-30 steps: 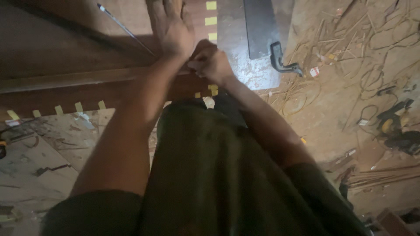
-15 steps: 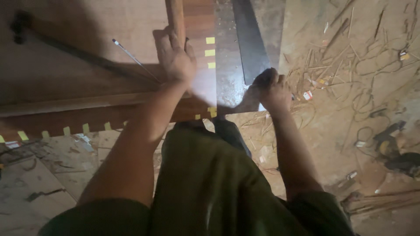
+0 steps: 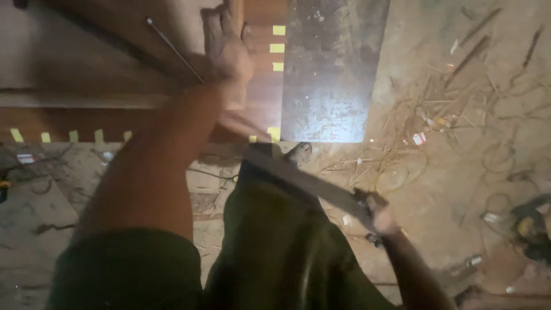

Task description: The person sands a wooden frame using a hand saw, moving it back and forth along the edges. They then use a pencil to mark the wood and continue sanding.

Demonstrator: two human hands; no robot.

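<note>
Left hand [image 3: 228, 49]: being pressed spread on the wooden board [image 3: 261, 86], at 12 o'clock.
Right hand [image 3: 379, 213]: being closed around the handsaw [image 3: 310, 182], at 4 o'clock.

The saw [image 3: 310, 183] in the right hand [image 3: 380, 213] is motion-blurred; its teeth cannot be made out, and the handle is hidden inside the grip. The left hand [image 3: 227, 49] loses its fingertips at the top edge, as does the grey sheet [image 3: 333, 69]. The right-edge clutter [image 3: 531, 227] is too dim to identify.
</note>
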